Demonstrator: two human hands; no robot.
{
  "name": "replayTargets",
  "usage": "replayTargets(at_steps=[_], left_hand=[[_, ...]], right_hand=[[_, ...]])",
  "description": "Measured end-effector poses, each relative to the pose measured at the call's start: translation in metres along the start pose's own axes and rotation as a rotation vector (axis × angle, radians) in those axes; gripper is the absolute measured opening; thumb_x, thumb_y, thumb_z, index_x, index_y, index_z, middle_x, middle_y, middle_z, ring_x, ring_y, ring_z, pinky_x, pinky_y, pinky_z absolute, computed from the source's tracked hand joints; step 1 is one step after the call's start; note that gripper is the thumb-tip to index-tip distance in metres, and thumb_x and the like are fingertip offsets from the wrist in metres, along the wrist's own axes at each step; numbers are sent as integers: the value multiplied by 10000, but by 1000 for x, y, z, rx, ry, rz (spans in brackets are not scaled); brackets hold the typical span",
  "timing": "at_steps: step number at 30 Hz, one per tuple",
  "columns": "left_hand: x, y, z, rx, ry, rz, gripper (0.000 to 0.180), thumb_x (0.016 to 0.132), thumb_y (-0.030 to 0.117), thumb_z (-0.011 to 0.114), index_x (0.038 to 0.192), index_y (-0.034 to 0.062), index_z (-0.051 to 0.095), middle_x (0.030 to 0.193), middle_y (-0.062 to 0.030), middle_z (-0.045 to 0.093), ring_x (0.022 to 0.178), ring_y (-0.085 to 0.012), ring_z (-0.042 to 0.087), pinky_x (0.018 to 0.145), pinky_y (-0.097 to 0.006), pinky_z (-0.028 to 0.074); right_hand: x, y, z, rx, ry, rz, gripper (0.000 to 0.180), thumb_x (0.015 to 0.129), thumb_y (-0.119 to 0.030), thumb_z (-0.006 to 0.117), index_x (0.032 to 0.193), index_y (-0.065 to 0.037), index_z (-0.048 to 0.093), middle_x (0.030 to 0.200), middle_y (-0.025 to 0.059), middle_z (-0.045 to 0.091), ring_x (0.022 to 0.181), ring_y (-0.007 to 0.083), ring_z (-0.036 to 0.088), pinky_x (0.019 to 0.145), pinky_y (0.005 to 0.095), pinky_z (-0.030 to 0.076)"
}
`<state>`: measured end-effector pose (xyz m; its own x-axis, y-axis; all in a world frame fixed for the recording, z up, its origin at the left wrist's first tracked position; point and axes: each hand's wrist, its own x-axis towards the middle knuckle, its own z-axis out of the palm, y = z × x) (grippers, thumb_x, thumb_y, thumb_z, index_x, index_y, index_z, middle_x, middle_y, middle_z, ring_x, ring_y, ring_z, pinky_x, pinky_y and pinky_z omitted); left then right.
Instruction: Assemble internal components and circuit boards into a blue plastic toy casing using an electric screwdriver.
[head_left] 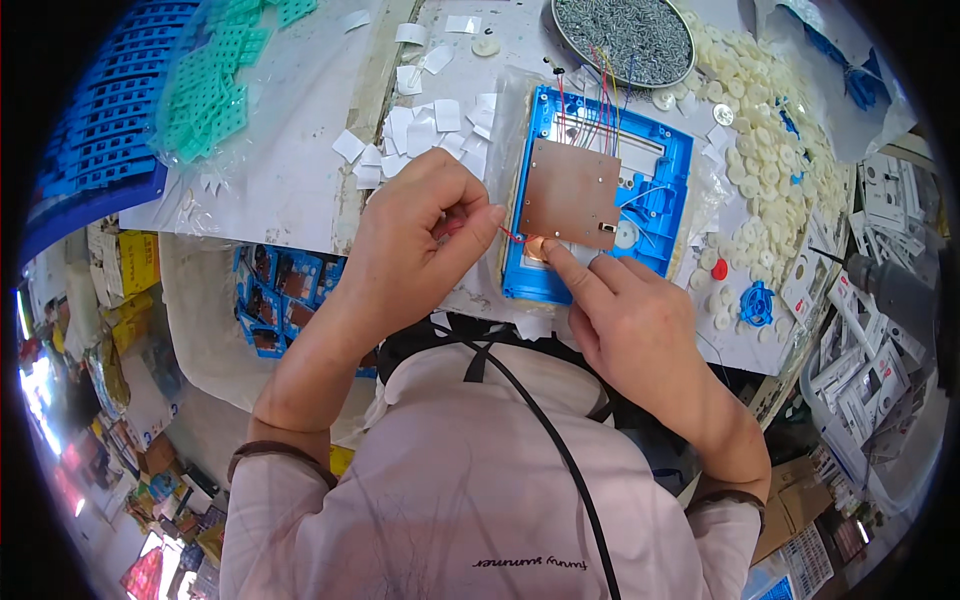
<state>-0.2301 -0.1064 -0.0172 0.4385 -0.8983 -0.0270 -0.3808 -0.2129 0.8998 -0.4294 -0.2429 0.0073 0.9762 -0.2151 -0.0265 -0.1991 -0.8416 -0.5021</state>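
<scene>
My left hand [430, 235] is closed, with thumb and forefinger pinching a thin red wire [510, 234]. That wire runs to a round copper-coloured disc [537, 248] near the lower left corner of an open blue plastic housing [540, 285]. The forefinger of my right hand [635, 310] is stretched out and presses on the disc, while its other fingers are loosely bent. A brown circuit board [575, 190] lies over the middle of the housing. Several coloured wires [605, 90] stick out past the housing's far edge.
Beyond the housing stands a round tray of small screws [625, 40]. Cream plastic wheels [755, 165] cover the table at right, near a power-tool-like dark grey object [890, 285]. White paper squares [435, 125] and green plastic parts [205, 110] lie left. A bin [200, 340] holds blue assemblies.
</scene>
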Motion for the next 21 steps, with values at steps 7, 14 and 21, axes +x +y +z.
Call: replayTargets(at_steps=[7, 14, 21], left_hand=[[-9, 5, -4, -255, -7, -241, 76, 946, 59, 690, 947, 7, 634, 919, -30, 646, 765, -61, 564, 641, -234, 450], [-15, 19, -2, -456, 28, -65, 176, 916, -78, 642, 1085, -31, 659, 994, -43, 661, 852, -87, 605, 742, -220, 478], [1, 27, 8, -346, -117, 129, 164, 877, -58, 696, 1031, -5, 717, 999, -69, 677, 856, -115, 632, 694, -242, 490]], right_hand=[[-7, 6, -7, 6, -10, -37, 517, 738, -86, 756, 1246, -30, 679, 845, 57, 592, 772, 238, 610, 635, 360, 520], [-5, -5, 1, -119, -38, -63, 502, 742, -108, 740, 1234, -24, 695, 829, 53, 556, 754, 224, 581, 614, 338, 492], [-4, 2, -13, -51, 56, -82, 473, 737, -81, 743, 1205, -29, 697, 851, 57, 583, 785, 243, 600, 627, 370, 506]])
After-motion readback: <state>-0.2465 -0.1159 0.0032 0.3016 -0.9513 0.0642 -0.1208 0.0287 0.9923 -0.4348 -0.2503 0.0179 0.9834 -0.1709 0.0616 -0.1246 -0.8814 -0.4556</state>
